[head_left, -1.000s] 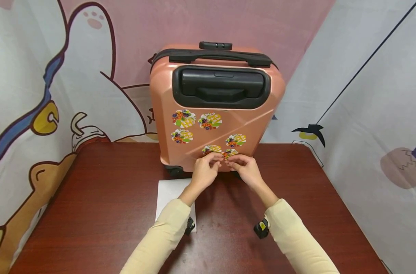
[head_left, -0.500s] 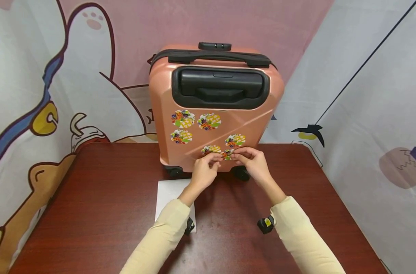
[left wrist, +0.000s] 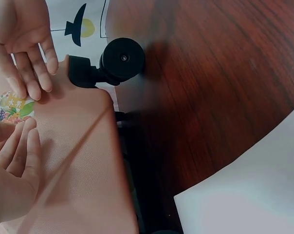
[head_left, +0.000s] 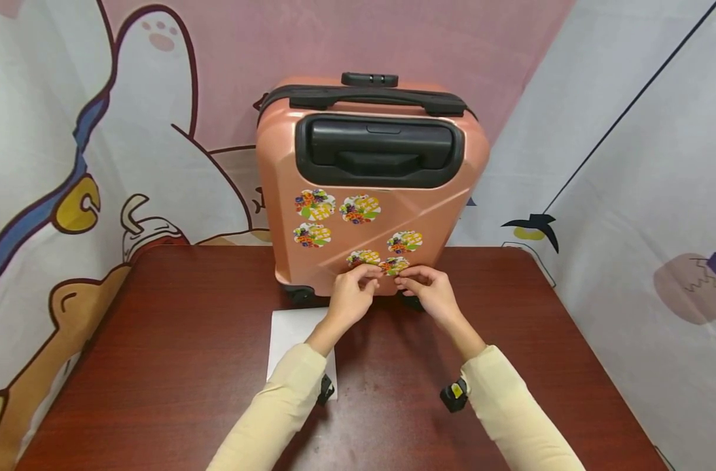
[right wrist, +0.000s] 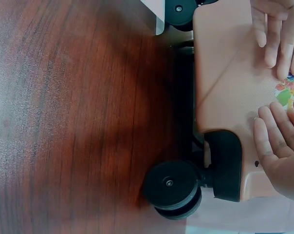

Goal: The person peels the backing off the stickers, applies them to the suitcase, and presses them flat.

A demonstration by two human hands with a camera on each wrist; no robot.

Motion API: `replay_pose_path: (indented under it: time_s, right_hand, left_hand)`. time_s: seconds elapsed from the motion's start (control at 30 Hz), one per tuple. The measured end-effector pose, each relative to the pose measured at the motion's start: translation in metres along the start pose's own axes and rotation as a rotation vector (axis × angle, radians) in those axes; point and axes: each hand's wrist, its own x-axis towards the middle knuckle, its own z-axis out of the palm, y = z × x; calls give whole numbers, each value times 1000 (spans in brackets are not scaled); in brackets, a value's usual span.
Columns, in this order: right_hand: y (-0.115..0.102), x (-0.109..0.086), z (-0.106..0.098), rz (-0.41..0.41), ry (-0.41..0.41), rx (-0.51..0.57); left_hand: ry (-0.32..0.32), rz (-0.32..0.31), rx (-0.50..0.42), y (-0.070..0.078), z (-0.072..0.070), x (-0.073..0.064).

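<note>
A round, fruit-printed sticker (head_left: 394, 265) is low on the front of an upright pink suitcase (head_left: 340, 278). My left hand (head_left: 351, 294) has its fingertips at the sticker's left edge, the index finger nearly straight and the thumb a little below it. On the opposite side, my right hand (head_left: 437, 294) has its fingertips at the lower right edge. In the left wrist view the same sticker (left wrist: 13, 106) shows between the two hands, with the other fingers extended loosely. The right wrist view catches only part of the sticker (right wrist: 289, 90).
Several matching stickers (head_left: 360, 209) are spread over the suitcase front. Its black wheels (right wrist: 171, 183) stand on the reddish wooden table (head_left: 158, 353). A white sheet of paper (head_left: 284, 333) lies under my left forearm. Printed cloth (head_left: 228, 78) hangs behind and at the sides.
My right hand has shifted right and up along the sticker's edge, then back down to its lower right. The left hand has stayed in place.
</note>
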Motion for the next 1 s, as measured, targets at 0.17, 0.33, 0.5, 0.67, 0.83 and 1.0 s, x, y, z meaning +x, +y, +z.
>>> replay_pose_path:
  time_s: [0.17, 0.33, 0.5, 0.67, 0.83, 1.0]
  right_hand:
    - [-2, -1, -1, -9, 6, -4]
    - [-4, -3, -1, -17, 9, -5]
    - [-3, -5, -2, -6, 16, -8]
    - [-1, -8, -4, 28, -3, -16]
    - [3, -13, -5, 42, -6, -42]
    - [10, -19, -4, -9, 17, -150]
  left_hand:
    - [4, 5, -8, -2, -1, -1]
    - [17, 20, -24, -6, -6, -2]
    - [42, 9, -34, -12, -13, -6]
    - [54, -26, -35, -20, -20, -13]
    - [77, -60, -59, -29, -31, -21]
    - [91, -111, -76, -38, -46, -31]
